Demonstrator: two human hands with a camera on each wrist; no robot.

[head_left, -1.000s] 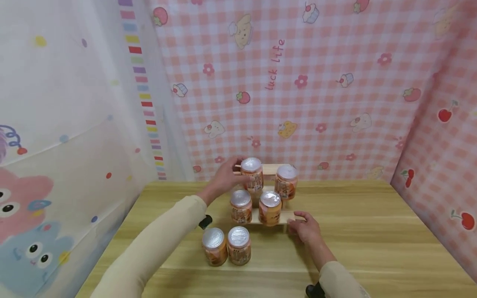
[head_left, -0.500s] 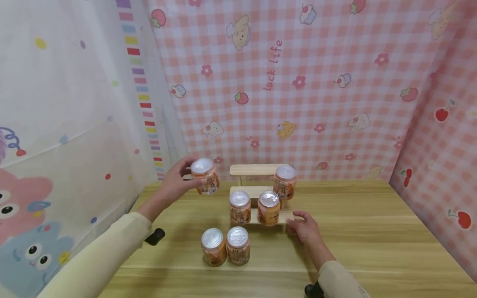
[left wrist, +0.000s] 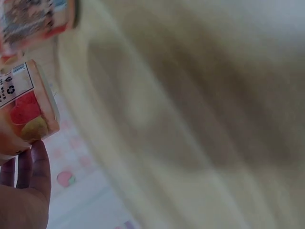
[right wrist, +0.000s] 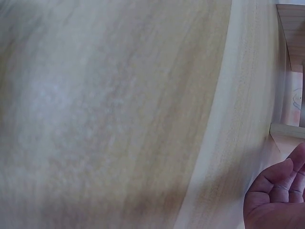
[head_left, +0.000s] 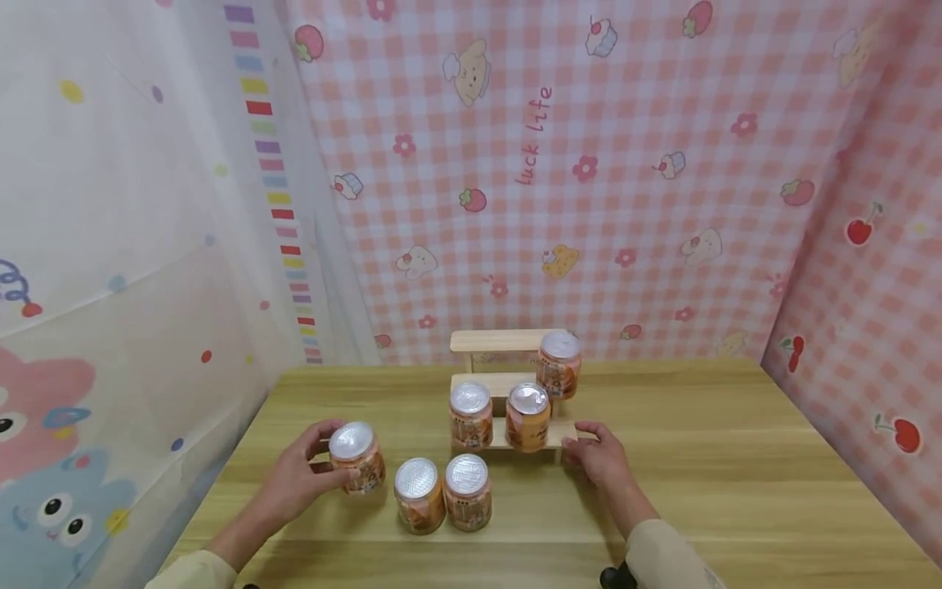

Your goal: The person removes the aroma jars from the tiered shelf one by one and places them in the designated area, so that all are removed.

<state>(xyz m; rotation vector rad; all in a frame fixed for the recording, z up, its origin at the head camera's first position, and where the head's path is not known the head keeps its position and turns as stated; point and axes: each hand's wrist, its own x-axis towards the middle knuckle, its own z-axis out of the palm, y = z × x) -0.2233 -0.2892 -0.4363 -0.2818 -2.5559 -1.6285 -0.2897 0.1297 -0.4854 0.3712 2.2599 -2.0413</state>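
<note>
My left hand (head_left: 298,483) grips an orange can with a silver lid (head_left: 356,456) at the table's front left, just left of two like cans (head_left: 420,494) (head_left: 467,491) standing side by side. In the left wrist view the held can (left wrist: 26,107) shows its label above my fingers (left wrist: 35,164). My right hand (head_left: 598,454) rests with relaxed fingers against the right end of the stepped wooden rack (head_left: 500,384). The rack's lower step carries two cans (head_left: 471,415) (head_left: 527,415); a third can (head_left: 559,363) stands higher on the right. The right wrist view shows my palm (right wrist: 279,198) by the rack's edge (right wrist: 288,130).
The wooden table (head_left: 721,458) is bounded by a pink checked cloth wall (head_left: 589,164) behind and on the right and a white cartoon cloth (head_left: 110,245) on the left. The rack's top step (head_left: 493,339) has bare space on its left.
My left hand lifted a can off the rack's top left step, carried it left, then brought it down to the table beside the two front cans. The right hand stayed put.
</note>
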